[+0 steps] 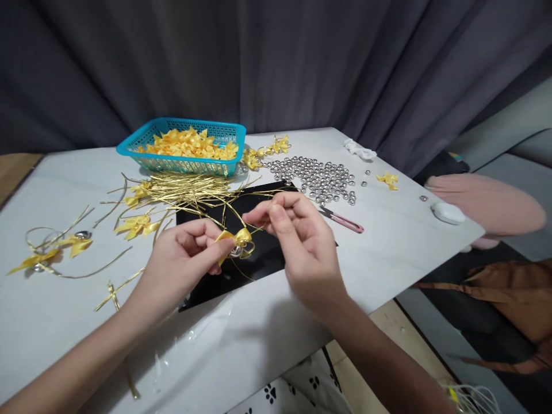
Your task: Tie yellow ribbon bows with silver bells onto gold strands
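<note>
Over a black mat [267, 253], my left hand [185, 253] pinches a yellow ribbon bow [242, 236] with a small silver piece and loops of gold cord at its middle. To the right of the bow, my right hand [302, 241] has its thumb and fingers pressed together on a thin gold cord that runs from the bow. Behind my left hand lies a pile of gold cords [190, 188], some reaching across the mat. Two more yellow bows [137, 226] rest left of the mat.
A blue basket [172, 163] of yellow bows stands at the back. Many silver beads [323, 177] spread right of it, near pink-handled snips [345, 222]. Farther right are a loose bow [388, 180], white tissue [359, 150] and a white mouse-shaped object [448, 213].
</note>
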Demonstrator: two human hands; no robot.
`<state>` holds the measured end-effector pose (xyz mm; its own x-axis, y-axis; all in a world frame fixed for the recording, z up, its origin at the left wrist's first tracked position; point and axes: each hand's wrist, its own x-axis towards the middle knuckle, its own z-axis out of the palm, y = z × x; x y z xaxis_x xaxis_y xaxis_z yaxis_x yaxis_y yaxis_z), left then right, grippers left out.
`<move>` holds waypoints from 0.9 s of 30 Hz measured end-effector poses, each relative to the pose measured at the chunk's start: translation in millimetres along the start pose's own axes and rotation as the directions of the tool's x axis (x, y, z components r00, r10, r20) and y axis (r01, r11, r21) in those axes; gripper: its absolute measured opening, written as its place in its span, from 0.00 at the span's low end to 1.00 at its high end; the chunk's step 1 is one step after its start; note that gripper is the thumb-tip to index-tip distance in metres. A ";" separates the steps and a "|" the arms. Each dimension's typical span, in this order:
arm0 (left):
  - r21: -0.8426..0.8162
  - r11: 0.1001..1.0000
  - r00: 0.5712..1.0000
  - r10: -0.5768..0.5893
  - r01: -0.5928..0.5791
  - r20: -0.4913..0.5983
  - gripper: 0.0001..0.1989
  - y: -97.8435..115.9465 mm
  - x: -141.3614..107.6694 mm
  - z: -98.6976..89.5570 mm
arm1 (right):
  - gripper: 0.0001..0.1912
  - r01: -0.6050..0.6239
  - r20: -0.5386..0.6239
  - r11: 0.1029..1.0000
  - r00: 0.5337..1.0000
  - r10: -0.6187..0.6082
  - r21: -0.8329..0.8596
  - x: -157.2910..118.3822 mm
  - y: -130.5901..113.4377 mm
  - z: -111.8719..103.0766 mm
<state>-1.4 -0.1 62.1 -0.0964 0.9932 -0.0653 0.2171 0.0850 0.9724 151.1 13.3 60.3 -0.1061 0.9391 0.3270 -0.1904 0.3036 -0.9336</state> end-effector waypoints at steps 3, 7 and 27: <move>0.008 1.000 1.000 0.009 -0.009 -0.005 0.10 0.8 3.8 0.9 | 0.07 -0.228 -0.001 0.961 0.973 0.231 0.157 6.6 -7.0 -6.9; -0.017 1.000 1.000 -0.005 0.005 -0.010 0.10 -4.7 10.0 2.2 | 0.08 -0.386 0.007 0.885 0.917 0.398 0.260 18.6 -16.9 -23.1; -0.065 0.996 0.998 -0.055 0.055 -0.007 0.11 -40.3 24.5 1.9 | 0.19 -0.473 -0.256 0.868 0.829 0.497 0.151 42.8 -55.9 -70.9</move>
<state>-10.7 20.9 20.9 -0.1152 0.9864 -0.1175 0.1477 0.1340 0.9799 226.4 48.0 116.1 0.0668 0.9709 -0.2299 -0.2624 -0.2052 -0.9429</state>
